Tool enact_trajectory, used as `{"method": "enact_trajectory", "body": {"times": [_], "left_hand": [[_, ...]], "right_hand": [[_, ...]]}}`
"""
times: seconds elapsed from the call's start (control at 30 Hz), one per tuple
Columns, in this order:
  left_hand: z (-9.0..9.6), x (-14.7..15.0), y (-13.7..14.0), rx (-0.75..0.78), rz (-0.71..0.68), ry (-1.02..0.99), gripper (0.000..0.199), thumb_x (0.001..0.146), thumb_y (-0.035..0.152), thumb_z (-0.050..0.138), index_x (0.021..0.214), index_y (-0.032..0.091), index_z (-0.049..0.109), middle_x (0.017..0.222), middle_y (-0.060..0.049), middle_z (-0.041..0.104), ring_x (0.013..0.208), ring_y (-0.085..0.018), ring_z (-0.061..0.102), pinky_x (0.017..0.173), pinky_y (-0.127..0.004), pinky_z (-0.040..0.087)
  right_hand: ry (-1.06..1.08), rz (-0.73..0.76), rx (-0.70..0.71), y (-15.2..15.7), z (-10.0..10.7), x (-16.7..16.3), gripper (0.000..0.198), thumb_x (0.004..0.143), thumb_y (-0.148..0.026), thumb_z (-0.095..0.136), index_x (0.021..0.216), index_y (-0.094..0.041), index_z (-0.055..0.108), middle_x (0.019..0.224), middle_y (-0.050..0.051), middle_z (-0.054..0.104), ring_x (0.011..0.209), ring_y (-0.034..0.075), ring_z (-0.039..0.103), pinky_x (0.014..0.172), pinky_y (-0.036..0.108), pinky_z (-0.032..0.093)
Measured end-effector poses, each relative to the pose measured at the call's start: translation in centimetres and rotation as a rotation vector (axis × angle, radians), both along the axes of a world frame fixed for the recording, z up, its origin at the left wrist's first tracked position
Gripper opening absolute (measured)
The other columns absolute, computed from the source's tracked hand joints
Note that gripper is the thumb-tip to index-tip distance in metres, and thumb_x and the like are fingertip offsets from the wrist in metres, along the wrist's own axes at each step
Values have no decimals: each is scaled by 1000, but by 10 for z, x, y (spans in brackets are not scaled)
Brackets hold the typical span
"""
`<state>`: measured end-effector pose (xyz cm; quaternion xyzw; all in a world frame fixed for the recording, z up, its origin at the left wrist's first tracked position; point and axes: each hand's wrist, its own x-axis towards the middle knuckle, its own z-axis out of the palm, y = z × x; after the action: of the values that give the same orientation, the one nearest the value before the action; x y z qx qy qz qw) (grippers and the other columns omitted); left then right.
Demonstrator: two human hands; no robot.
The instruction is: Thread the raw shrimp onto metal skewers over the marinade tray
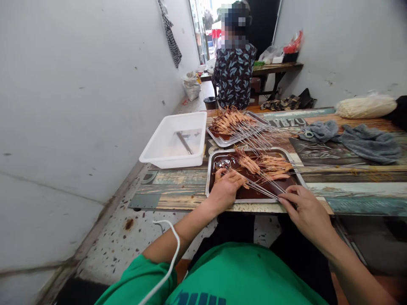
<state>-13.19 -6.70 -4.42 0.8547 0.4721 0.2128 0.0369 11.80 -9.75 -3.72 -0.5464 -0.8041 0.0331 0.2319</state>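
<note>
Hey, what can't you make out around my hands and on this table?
Head view: the part of the food under the left hand, covered by that hand.
Head view: the handle ends of the skewers, hidden by the right hand.
Head view: the black thing, cut off by the right edge.

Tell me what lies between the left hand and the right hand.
In the head view, thin skewers stretch over the tray from the left hand to the right hand.

Green shirt [241,271], dark-printed, is being worn with black trousers [300,258]. Short left sleeve [136,275] is being crossed by white cable [178,245].
</note>
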Motion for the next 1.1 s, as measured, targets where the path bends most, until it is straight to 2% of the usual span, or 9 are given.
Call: {"method": "enact_trajectory", "body": {"times": [0.4, 0.63, 0.8, 0.93, 1.1], "left_hand": [[-1, 1, -1, 58, -2, -41, 30, 87, 16, 39, 105, 26, 61, 109, 0, 66, 108, -15, 52, 99, -40, 19], [-1, 1, -1, 27, 2, -5, 30, 87, 16, 40, 106, 26, 61, 111, 0, 64, 108, -15, 52, 100, -41, 19], [0, 1, -1, -4, 7, 3, 30, 87, 16, 39, 106, 26, 61, 112, -2, 64, 108, -16, 51, 101, -42, 19], [3, 1, -2, -5, -1, -9, 31, 87, 15, 38, 107, 25, 60, 111, -2, 64, 109, -16, 51, 102, -41, 18], [17, 6, 1, -27, -33, -12, 26, 88, 21, 39, 103, 24, 61, 106, -3, 66, 106, -16, 51, 101, -40, 20]], "right_hand": [[-164, 46, 87, 15, 8, -25, 20, 82, -22, 48, 70, -14, 61, 89, 10, 53, 80, 20, 45, 73, 34, 41], [14, 37, 137, 13, -1, -21, 17, 85, -22, 43, 75, -16, 56, 96, 11, 52, 90, 21, 48, 76, 34, 43], [47, -23, 174, 14, 2, -21, 13, 86, -22, 41, 81, -18, 53, 97, 11, 54, 95, 22, 50, 79, 35, 42], [-16, -68, 167, 11, 5, -23, 14, 89, -23, 38, 83, -19, 49, 89, 8, 56, 85, 19, 53, 71, 30, 40], [-123, -99, 160, 5, 3, -23, 16, 90, -24, 37, 83, -17, 50, 82, 7, 57, 73, 17, 53, 60, 28, 35]]}}
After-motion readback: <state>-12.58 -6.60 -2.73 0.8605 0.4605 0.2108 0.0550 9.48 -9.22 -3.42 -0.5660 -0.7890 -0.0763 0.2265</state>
